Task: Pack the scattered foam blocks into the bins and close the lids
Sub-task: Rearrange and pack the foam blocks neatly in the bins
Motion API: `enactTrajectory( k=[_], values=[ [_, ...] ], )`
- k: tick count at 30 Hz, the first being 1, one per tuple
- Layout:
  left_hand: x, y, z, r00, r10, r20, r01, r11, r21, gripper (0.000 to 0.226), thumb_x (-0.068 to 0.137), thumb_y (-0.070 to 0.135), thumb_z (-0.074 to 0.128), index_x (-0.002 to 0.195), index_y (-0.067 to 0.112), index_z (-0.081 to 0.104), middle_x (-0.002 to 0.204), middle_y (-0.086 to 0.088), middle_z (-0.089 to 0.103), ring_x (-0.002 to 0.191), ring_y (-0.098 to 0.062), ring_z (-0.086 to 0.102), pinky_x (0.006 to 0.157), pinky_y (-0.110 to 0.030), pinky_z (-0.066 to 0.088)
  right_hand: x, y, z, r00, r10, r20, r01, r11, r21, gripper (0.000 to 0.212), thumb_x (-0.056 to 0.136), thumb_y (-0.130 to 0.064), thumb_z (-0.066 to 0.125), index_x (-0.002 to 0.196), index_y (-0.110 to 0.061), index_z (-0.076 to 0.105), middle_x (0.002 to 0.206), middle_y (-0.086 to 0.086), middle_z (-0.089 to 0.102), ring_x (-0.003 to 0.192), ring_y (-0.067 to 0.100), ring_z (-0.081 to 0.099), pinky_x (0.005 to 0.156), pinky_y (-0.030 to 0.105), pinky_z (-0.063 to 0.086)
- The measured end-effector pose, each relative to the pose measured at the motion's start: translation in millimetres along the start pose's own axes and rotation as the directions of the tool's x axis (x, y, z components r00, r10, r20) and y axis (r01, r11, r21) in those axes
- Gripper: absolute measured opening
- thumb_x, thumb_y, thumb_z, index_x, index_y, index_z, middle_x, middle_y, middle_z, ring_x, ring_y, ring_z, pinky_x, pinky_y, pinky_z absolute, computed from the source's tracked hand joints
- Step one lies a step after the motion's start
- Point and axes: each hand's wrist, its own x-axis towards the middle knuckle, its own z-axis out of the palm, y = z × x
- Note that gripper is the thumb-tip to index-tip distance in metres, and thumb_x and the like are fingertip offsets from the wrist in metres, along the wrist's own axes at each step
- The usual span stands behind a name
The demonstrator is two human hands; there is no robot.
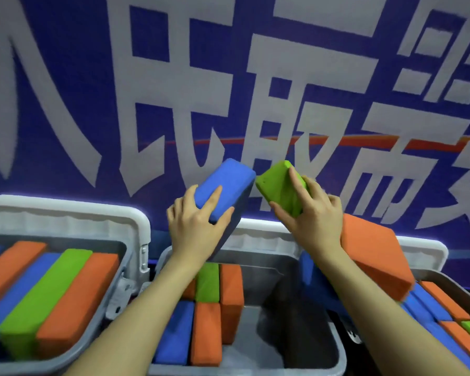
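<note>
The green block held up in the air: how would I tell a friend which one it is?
Look at the blue banner with big white characters, above the middle bin. Two hands are raised there; the right hand grips the green block, beside the blue block in the left hand. It is the only green block not packed in a bin.

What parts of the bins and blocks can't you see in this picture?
- Head view: the middle bin has its front cut off by the bottom edge, and the arms cover part of its inside.
- The left bin and the right bin run off the picture's sides.
- The green block is partly covered by the right hand.
- The blue block has its near end covered by the left hand.
</note>
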Motion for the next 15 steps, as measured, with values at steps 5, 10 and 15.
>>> enactTrajectory(
  k=[5, 10, 15],
  values=[
    [-34, -48, -26, 0.997, -0.071, 0.023, 0.069, 0.995, 0.071, 0.043, 0.08, 0.051, 0.053, 0.107, 0.023, 0.074, 0.109, -0.015, 0.064, 0.08, -0.037, 0.061, 0.072, -0.043, 0.048, -34, -63, 34, 0.986, 0.101, 0.135, -0.116, 0.988, 0.105, 0.069, 0.077, -0.054, 0.062, 0.134, -0.016, 0.056, 0.112, 0.009, 0.066, 0.079, 0.03, 0.065, 0.066, 0.038, 0.05],
    [-76, -78, -39, 0.978, -0.2, 0.062, 0.19, 0.971, 0.145, 0.045, 0.079, 0.053, 0.053, 0.106, 0.024, 0.075, 0.106, -0.014, 0.065, 0.079, -0.037, 0.061, 0.07, -0.042, 0.049, -65, -102, 50, 0.896, 0.257, 0.362, -0.352, 0.908, 0.228, 0.07, 0.082, -0.055, 0.066, 0.142, -0.025, 0.046, 0.127, 0.002, 0.057, 0.104, 0.024, 0.06, 0.085, 0.044, 0.049],
    [-111, -80, -39, 0.908, -0.366, 0.203, 0.343, 0.929, 0.139, 0.05, 0.076, 0.055, 0.051, 0.106, 0.024, 0.075, 0.099, -0.014, 0.065, 0.075, -0.039, 0.059, 0.068, -0.043, 0.051, -88, -112, 63, 0.764, 0.365, 0.532, -0.531, 0.824, 0.198, 0.073, 0.082, -0.058, 0.063, 0.145, -0.033, 0.039, 0.128, -0.005, 0.051, 0.111, 0.022, 0.057, 0.09, 0.042, 0.047]
  ],
)
